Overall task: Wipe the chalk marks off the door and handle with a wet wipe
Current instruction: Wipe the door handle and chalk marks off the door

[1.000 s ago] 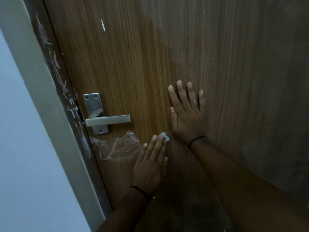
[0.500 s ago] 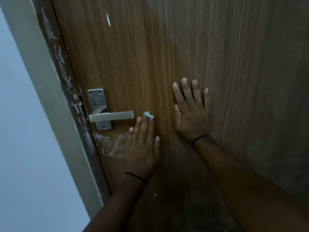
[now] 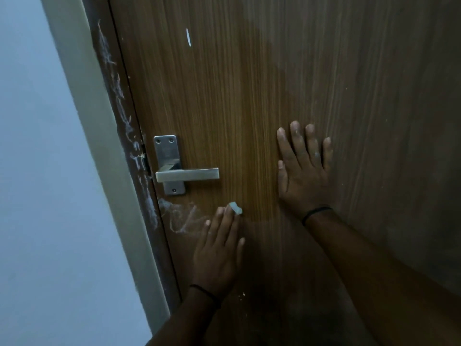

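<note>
Brown wood-grain door (image 3: 249,96), silver handle (image 3: 187,174), white chalk marks (image 3: 179,218)

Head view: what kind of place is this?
Probably an indoor doorway in a home or office. A wood-grain door with a metal lever handle sits in a chalk-marked frame beside a plain pale wall. Which room it leads to can't be told.

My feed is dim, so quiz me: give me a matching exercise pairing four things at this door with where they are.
1. left hand
2. right hand
3. handle
4. chalk scribble

A. just below the handle plate
B. flat on the door, right of the lever
C. sticks out toward the right hand
D. presses the wet wipe on the door

Pairs: 1-D, 2-B, 3-C, 4-A
</note>
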Demonstrator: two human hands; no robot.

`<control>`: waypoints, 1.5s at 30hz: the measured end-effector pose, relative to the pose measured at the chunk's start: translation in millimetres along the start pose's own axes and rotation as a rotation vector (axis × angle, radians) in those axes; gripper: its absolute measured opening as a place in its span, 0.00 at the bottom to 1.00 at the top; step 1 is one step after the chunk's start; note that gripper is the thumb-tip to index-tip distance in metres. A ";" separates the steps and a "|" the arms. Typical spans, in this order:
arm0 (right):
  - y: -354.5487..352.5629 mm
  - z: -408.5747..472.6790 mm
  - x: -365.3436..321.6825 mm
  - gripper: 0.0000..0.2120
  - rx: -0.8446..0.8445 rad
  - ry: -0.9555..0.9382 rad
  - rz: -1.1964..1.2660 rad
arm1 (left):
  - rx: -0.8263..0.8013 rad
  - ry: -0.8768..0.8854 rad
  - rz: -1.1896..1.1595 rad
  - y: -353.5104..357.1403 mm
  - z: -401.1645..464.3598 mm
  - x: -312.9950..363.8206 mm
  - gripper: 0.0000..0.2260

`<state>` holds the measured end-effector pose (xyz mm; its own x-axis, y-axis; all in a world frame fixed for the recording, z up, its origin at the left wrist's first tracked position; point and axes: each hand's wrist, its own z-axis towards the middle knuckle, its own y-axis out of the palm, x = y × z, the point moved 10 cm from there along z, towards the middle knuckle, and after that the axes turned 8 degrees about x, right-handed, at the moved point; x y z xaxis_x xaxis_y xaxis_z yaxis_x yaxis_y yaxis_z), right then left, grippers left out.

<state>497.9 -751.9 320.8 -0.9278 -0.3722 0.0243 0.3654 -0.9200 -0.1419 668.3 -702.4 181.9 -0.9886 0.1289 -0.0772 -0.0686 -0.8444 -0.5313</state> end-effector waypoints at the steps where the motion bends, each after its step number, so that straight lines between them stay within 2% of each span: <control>1: -0.6 0.1 -0.1 0.27 0.004 0.002 0.000 | 0.029 -0.023 -0.015 -1.2 1.8 -9.1 0.25; 4: -1.0 0.6 -2.6 0.27 0.018 -0.007 -0.018 | 0.124 -0.198 -0.037 -13.7 19.1 -30.2 0.25; 5: -0.6 0.7 -2.9 0.26 0.017 -0.011 -0.016 | 0.112 -0.198 -0.054 -12.7 21.0 -23.9 0.26; 9: 0.8 -1.0 0.7 0.27 0.009 -0.005 -0.029 | 0.052 0.009 0.000 -2.8 14.9 -1.5 0.25; 13: -0.4 0.4 -2.2 0.27 0.033 -0.013 -0.025 | 0.148 -0.218 0.008 -17.5 30.2 -40.4 0.27; 14: -0.1 0.7 -2.3 0.27 0.033 -0.014 -0.014 | 0.114 -0.185 0.005 -14.1 28.4 -29.3 0.27; 17: 0.5 -0.8 0.1 0.27 0.028 -0.007 -0.007 | -0.022 0.097 0.037 16.2 -6.9 22.9 0.26; 20: -0.7 -1.4 0.5 0.27 0.024 -0.001 -0.004 | -0.041 0.166 0.062 24.1 -20.5 20.0 0.24; 21: -1.1 -0.8 -0.3 0.27 0.028 -0.003 -0.006 | -0.015 0.134 0.065 20.7 -13.4 11.3 0.24; 25: 0.4 -0.3 -0.4 0.26 0.035 -0.008 -0.011 | 0.102 -0.183 -0.005 -2.4 16.0 -21.9 0.27; 26: 0.0 -0.6 -0.4 0.26 0.036 -0.008 -0.013 | 0.073 -0.152 -0.012 1.6 14.6 -11.3 0.27; 29: -1.7 -0.2 -0.7 0.26 0.033 -0.008 -0.006 | -0.067 0.172 0.006 26.2 -13.0 43.3 0.25; 31: -1.6 -0.8 -0.9 0.27 0.026 -0.008 -0.007 | -0.083 0.237 0.027 29.3 -20.1 44.9 0.23; 35: -0.9 -0.9 -1.5 0.27 0.046 -0.024 -0.028 | 0.016 -0.007 0.035 10.9 6.4 13.7 0.24; 41: 2.1 -2.3 0.1 0.27 0.045 -0.027 -0.027 | -0.043 0.113 0.032 19.8 11.6 34.7 0.25; 45: 3.3 -2.1 -0.2 0.27 0.028 -0.034 -0.025 | 0.024 -0.058 0.028 0.7 14.0 -10.0 0.25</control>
<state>499.2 -754.6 318.2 -0.9337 -0.3528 0.0607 0.3447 -0.9319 -0.1132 676.3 -711.6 194.1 -0.9963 0.0748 -0.0421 -0.0431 -0.8598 -0.5088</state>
